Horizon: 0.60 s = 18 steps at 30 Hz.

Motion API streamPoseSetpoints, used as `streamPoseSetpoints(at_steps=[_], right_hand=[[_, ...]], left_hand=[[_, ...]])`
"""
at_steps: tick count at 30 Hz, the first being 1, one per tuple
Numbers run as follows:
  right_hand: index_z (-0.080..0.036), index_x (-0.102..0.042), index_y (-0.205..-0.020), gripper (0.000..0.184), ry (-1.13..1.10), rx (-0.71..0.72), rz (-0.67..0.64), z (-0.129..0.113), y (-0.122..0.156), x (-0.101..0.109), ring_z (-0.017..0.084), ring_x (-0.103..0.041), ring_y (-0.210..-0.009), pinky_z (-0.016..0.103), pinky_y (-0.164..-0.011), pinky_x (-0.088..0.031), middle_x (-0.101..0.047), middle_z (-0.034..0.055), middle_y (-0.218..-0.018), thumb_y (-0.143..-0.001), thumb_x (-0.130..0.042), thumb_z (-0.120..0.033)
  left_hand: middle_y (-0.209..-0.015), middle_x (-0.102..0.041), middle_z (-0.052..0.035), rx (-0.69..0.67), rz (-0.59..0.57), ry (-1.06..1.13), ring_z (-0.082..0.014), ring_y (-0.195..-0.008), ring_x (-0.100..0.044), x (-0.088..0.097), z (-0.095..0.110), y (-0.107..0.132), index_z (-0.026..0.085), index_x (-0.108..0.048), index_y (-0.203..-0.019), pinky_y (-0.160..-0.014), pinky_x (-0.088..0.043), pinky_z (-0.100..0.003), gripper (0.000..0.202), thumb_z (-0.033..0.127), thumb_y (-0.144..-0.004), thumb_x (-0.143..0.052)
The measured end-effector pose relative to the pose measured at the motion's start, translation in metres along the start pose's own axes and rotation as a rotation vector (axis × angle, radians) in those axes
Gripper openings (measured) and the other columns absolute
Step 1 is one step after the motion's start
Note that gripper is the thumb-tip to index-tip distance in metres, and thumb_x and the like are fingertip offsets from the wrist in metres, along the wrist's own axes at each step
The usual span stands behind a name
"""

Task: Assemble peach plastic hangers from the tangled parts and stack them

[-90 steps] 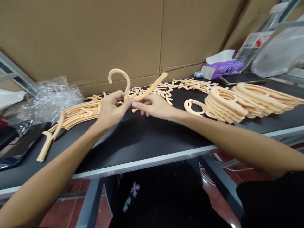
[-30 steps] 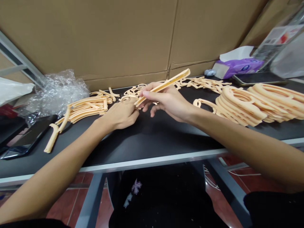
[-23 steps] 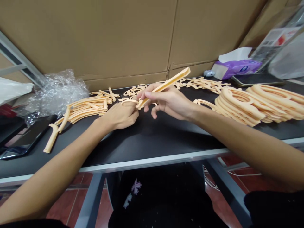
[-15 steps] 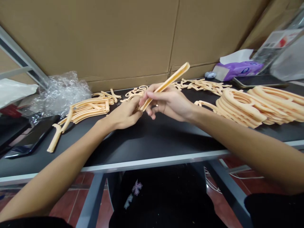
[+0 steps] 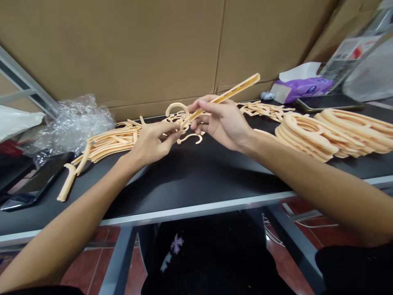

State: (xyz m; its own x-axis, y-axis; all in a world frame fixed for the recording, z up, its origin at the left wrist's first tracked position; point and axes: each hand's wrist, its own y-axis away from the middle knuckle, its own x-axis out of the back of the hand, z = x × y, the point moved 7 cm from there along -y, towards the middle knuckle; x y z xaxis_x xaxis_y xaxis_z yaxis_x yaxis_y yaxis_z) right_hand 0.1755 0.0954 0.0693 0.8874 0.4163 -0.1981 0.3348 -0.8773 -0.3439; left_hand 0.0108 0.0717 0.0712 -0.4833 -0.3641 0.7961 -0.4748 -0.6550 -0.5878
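Observation:
My right hand [image 5: 225,123] is closed round a long peach plastic hanger arm [image 5: 236,89] that slants up to the right above the black table [image 5: 190,176]. My left hand [image 5: 150,143] pinches a curved peach hook piece [image 5: 178,108] and holds its lower end against the near end of the arm. A loose hook [image 5: 190,137] lies on the table just under the hands.
A pile of straight hanger arms [image 5: 104,143] lies to the left, and stacked oval hanger bodies [image 5: 325,131] to the right. Loose hooks [image 5: 264,110] are scattered at the back. Also here: crumpled plastic wrap [image 5: 72,123], a tissue pack [image 5: 302,84], a phone [image 5: 325,102], a cardboard wall [image 5: 153,49].
My left hand has picked a hook off the table and brought it up to the arm's near end. My right hand has raised and tilted the arm further right.

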Motion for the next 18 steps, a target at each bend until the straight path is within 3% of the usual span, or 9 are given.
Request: streamPoseSetpoints(at_steps=[4, 11, 15, 18], right_hand=[[-0.023, -0.062, -0.089, 0.014, 0.079, 0.048, 0.102, -0.0015, -0.0049, 0.0118, 0.013, -0.068, -0.077, 0.031, -0.074, -0.06, -0.067, 0.0005, -0.092, -0.094, -0.072, -0.031], [-0.018, -0.069, -0.084, 0.007, 0.207, 0.092, 0.109, 0.0057, -0.0034, 0.0059, 0.011, -0.067, -0.072, 0.029, -0.079, -0.063, -0.07, 0.0007, -0.079, -0.088, -0.074, -0.017], [-0.018, -0.07, -0.084, 0.006, 0.259, 0.112, 0.09, 0.004, -0.0022, 0.0065, 0.013, -0.069, -0.071, 0.031, -0.081, -0.063, -0.071, 0.0009, -0.077, -0.085, -0.076, -0.018], [-0.02, -0.072, -0.084, 0.007, 0.326, 0.133, 0.074, 0.0023, -0.0013, 0.008, 0.015, -0.07, -0.072, 0.033, -0.08, -0.062, -0.073, 0.0013, -0.077, -0.084, -0.078, -0.022]], left_hand=[[-0.095, -0.081, -0.0073, -0.007, 0.068, -0.117, -0.0189, -0.075, -0.072, 0.0047, -0.0046, 0.0007, 0.019, -0.078, -0.104, -0.074, -0.057, -0.031, 0.03, 0.036, -0.101, -0.054], [-0.107, -0.082, -0.0122, -0.136, 0.09, -0.212, -0.0244, -0.102, -0.079, 0.0045, -0.0007, 0.0036, 0.019, -0.076, -0.108, -0.089, -0.061, -0.037, 0.031, 0.035, -0.105, -0.049], [-0.1, -0.083, -0.0115, -0.174, 0.104, -0.259, -0.0241, -0.095, -0.08, 0.0064, 0.0037, 0.0057, 0.02, -0.079, -0.103, -0.083, -0.062, -0.035, 0.035, 0.035, -0.106, -0.047], [-0.091, -0.082, -0.0105, -0.164, 0.037, -0.298, -0.0245, -0.085, -0.079, 0.0053, 0.0035, 0.0064, 0.022, -0.079, -0.103, -0.077, -0.062, -0.035, 0.035, 0.035, -0.105, -0.047]])
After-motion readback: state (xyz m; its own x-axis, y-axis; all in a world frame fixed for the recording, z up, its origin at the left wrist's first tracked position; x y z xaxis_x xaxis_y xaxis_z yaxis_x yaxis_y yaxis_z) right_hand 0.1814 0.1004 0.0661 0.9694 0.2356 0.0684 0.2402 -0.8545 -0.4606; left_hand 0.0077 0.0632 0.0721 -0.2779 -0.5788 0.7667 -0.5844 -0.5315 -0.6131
